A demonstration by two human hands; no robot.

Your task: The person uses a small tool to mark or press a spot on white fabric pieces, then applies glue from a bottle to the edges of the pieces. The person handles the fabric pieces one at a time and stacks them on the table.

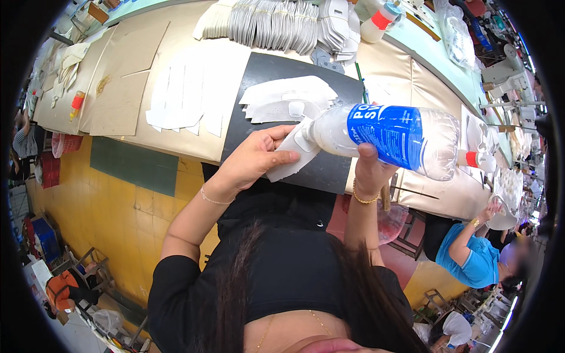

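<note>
My right hand (374, 170) is wrapped round a clear plastic bottle (438, 144) with a blue label, tipped nearly level with its neck to the left. The bottle's neck end meets a white cut piece (294, 162), which my left hand (262, 154) pinches between thumb and fingers. What comes out of the bottle, if anything, I cannot make out. Just beyond lies a fanned stack of similar white pieces (288, 94) on a black board (235, 144). Whitish residue marks the inside of the bottle.
Long rows of grey-white cut pieces (273, 26) stand at the table's far side. White sheets (179, 97) and flat cardboard (126, 76) lie to the left. A red-banded bottle (379, 23) stands far right; a co-worker in blue (471, 259) sits at the right.
</note>
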